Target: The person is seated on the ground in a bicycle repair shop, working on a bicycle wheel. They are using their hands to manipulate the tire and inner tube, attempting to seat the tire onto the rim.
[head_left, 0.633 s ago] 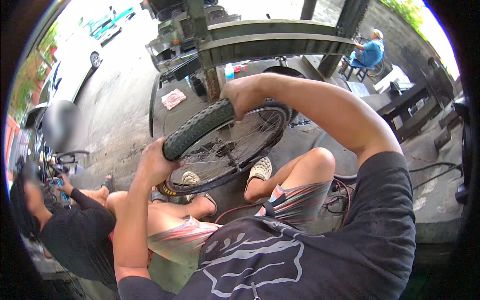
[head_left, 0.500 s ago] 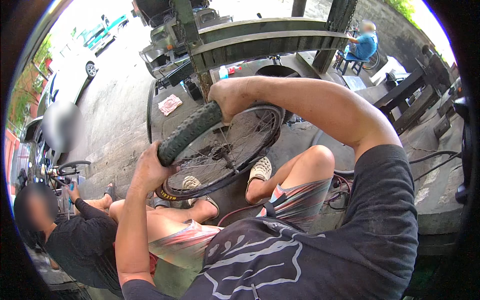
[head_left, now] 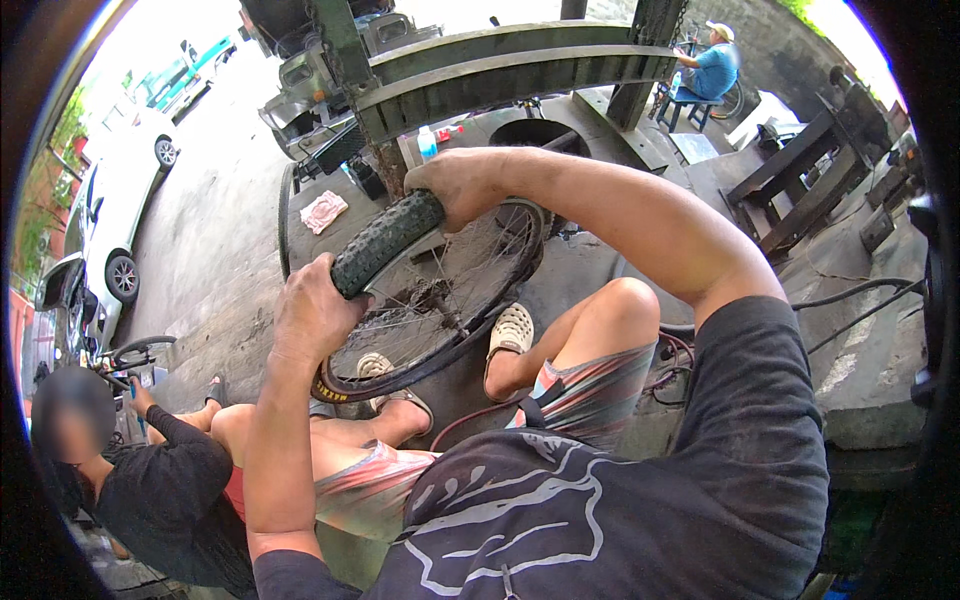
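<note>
A bicycle wheel [head_left: 440, 365] with a knobby black tire [head_left: 388, 243] stands tilted between my legs, its spokes and hub facing up toward me. My left hand [head_left: 318, 303] wraps around the tire on its near left side. Farther along the same tire, my right hand [head_left: 452, 190] grips the top, with the arm arched over the wheel. A short stretch of tread shows between the two hands. Some fingers of each hand are hidden behind the tire. The wheel's lower edge is close to my light clog [head_left: 511, 330].
At left, a person [head_left: 150, 470] in black sits close to my left arm. A heavy metal frame [head_left: 510, 90] stands ahead, with a pink cloth [head_left: 323, 212] and a black round basin [head_left: 540, 135] on the ground. Hoses [head_left: 850, 292] lie at right. Another person [head_left: 714, 70] sits far right.
My left hand has slid up the tire toward my right hand, so less tread shows between them. My right hand keeps its grip. The whole view has shifted slightly.
</note>
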The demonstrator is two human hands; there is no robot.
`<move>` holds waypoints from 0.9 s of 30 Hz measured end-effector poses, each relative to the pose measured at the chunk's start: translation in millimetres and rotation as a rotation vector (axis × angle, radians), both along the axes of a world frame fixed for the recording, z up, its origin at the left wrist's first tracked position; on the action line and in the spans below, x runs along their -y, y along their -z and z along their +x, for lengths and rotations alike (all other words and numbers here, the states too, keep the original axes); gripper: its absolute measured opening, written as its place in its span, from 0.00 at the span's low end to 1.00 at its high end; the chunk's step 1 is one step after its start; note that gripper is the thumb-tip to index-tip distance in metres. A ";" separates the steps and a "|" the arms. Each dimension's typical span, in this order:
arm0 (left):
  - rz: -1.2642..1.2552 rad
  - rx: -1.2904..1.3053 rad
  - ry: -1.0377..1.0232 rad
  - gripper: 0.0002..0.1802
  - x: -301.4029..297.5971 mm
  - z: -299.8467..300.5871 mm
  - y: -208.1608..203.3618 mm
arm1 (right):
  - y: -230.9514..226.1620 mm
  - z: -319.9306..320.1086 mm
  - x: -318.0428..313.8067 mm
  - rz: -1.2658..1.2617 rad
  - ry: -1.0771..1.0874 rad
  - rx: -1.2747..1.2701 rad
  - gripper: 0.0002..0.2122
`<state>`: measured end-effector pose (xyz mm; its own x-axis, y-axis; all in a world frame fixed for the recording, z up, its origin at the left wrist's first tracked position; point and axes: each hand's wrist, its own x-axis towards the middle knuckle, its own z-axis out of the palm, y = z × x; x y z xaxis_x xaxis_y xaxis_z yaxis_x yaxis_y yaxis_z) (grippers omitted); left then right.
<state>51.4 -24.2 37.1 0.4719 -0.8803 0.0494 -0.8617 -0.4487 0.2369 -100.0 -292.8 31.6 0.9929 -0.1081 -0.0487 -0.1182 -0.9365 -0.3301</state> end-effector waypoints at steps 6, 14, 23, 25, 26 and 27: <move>0.110 -0.269 0.037 0.34 -19.5 19.3 -10.5 | 3.3 -26.9 -2.3 0.034 0.058 0.055 0.24; -0.261 -0.144 0.318 0.39 -156.3 -36.6 66.6 | 21.4 -154.6 -113.1 -0.111 0.001 0.450 0.22; -0.363 -0.246 0.428 0.13 -199.1 -85.3 116.3 | 63.2 -243.2 -207.8 -0.084 0.252 0.271 0.20; -0.352 -0.249 0.420 0.12 -196.3 -84.0 113.5 | 54.7 -239.1 -202.2 -0.090 0.225 0.227 0.20; -0.341 -0.256 0.438 0.13 -192.9 -81.2 112.0 | 53.1 -239.6 -201.4 -0.106 0.223 0.211 0.20; -0.346 -0.267 0.450 0.12 -190.5 -81.0 112.7 | 52.8 -241.7 -200.4 -0.121 0.220 0.196 0.20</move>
